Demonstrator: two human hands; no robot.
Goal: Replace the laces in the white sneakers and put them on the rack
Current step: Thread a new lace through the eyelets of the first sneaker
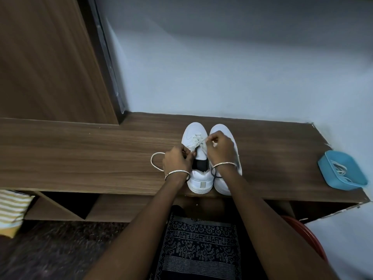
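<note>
Two white sneakers stand side by side, toes pointing away, on a wooden bench top [80, 158]. The left sneaker [196, 178] has a white lace [196, 141] crossing its upper eyelets. My left hand [176, 161] pinches one end of that lace at the shoe's left side, and a loop of it [154, 161] trails onto the wood. My right hand [220, 148] pinches the other end above the tongue, covering much of the right sneaker [222, 186]. A dark lace [217, 176] lies between the two heels.
A blue plastic tray [341, 168] holding more white laces sits at the bench's right end. A tall wooden panel [46, 57] rises at the left, and a pale wall behind. Open shelf compartments [66, 207] lie under the bench. A striped cloth [12, 209] is at lower left.
</note>
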